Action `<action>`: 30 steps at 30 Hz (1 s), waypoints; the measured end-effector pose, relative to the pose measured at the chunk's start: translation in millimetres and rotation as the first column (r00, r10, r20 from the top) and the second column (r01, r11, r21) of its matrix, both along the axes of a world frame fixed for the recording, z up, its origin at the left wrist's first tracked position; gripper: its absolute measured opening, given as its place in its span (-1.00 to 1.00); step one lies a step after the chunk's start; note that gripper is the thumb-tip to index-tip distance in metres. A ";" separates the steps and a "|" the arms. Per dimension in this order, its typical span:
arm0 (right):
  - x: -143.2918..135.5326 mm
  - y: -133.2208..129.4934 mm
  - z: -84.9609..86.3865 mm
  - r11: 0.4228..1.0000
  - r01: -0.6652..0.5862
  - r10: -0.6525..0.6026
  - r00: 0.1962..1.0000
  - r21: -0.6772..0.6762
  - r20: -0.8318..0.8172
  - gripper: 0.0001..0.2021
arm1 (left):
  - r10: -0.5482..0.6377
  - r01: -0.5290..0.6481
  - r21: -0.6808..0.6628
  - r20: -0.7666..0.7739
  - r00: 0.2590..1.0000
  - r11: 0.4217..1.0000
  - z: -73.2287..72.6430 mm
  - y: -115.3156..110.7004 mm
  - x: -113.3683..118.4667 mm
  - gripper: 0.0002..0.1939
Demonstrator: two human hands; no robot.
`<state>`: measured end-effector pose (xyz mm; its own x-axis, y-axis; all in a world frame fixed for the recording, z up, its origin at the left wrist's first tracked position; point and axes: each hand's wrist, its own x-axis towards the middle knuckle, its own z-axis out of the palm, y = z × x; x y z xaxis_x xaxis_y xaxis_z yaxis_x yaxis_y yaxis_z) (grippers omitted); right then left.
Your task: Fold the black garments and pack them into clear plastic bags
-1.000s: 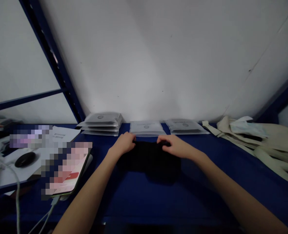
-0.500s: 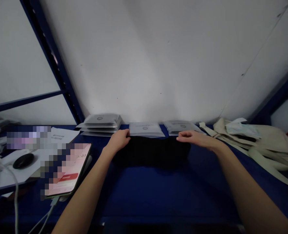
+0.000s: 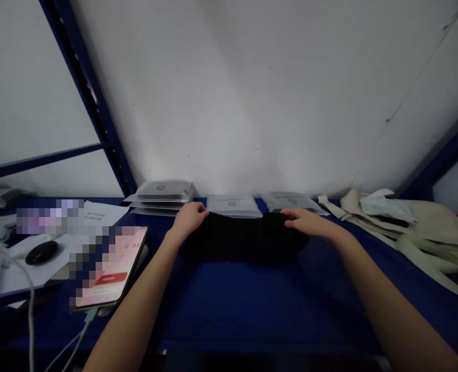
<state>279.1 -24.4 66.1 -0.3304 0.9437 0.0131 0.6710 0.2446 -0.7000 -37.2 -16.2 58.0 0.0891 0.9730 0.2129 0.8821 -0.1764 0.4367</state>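
Head view: where does the black cloth point(image 3: 240, 240) sit?

— In the middle of the blue worktop point(image 3: 252, 310), between the two hands and mostly on the wearer's side of them. Its far edge is the one they have.

And its long axis?

— Left to right, across the wearer's front, roughly parallel to the wall point(image 3: 229, 103) behind. The far edge dips a little between the two grips.

How are the hands set?

— The left hand point(image 3: 189, 219) is narrow, thumb and fingers pinching the far edge close to the left end. The right hand point(image 3: 303, 221) has its fingers curled on the same edge near the right end, where the cloth bunches up. Dark on dark, the exact hold there is hard to read.

Which hand is nearer, then?

— Neither. Both are on it, about equally far from its middle, and some cloth spreads outward past each grip, lower down.

Does it lie flat?

— I can't tell; its near edge melts into the dark surface, so it may rest there or hang just above.

What's right behind it?

— A clear packet point(image 3: 234, 205), just past the far edge. A packet stack point(image 3: 163, 199) stands left of that, and another packet point(image 3: 291, 203) lies behind the right hand.
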 end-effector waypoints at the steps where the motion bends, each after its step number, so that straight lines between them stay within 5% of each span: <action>1: 0.2 -4.8 6.5 0.999 0.006 -0.004 0.999 0.033 -0.044 -0.86 | 0.021 -0.024 0.038 0.057 0.998 0.999 7.4 -3.0 1.9 -0.84; 3: 6.4 -22.4 20.3 0.991 0.033 -0.011 0.987 0.132 -0.163 -0.95 | 0.026 -0.044 0.113 0.152 0.988 0.993 25.0 -16.1 4.6 -0.83; 5: 20.9 -48.7 30.8 0.973 0.083 -0.011 0.948 0.215 -0.317 -0.83 | -0.026 -0.012 0.173 0.216 0.976 0.985 42.2 -41.7 3.3 -0.81; 8: 48.8 -89.4 33.8 0.977 -0.055 0.135 0.908 0.207 -0.397 -0.59 | -0.206 0.149 0.237 0.238 0.949 0.960 57.5 -101.5 -9.2 -0.80; 11: 63.0 -111.3 25.0 0.997 -0.049 0.063 0.957 0.058 -0.284 -0.61 | -0.456 0.479 -0.056 0.224 0.861 0.876 57.1 -161.9 -27.2 -0.73; 13: 58.5 -113.9 18.3 0.999 0.042 -0.039 0.981 0.010 -0.188 -0.64 | -0.480 0.532 -0.226 0.248 0.841 0.816 51.4 -184.5 -33.2 -0.74; 16: 38.0 -111.1 11.3 0.997 0.077 -0.076 0.994 0.010 -0.080 -0.63 | -0.377 0.419 -0.289 0.190 0.906 0.861 37.9 -183.3 -28.5 -0.69; 20: 11.7 -114.6 -0.1 1.000 -0.025 0.025 0.996 0.005 0.085 -0.68 | -0.181 0.182 -0.132 0.021 0.983 0.974 7.6 -154.5 -18.6 -0.60; 26: 12.8 -112.3 -35.3 0.997 -0.026 0.000 0.945 0.075 0.328 -0.59 | -0.145 0.105 -0.211 -0.184 0.972 0.972 -46.7 -148.2 -25.9 -0.36; 30: 16.8 -104.1 -45.3 0.956 0.041 -0.167 0.889 0.290 0.427 -0.58 | -0.053 0.025 -0.115 -0.245 0.968 0.993 -61.1 -153.4 -28.4 -0.36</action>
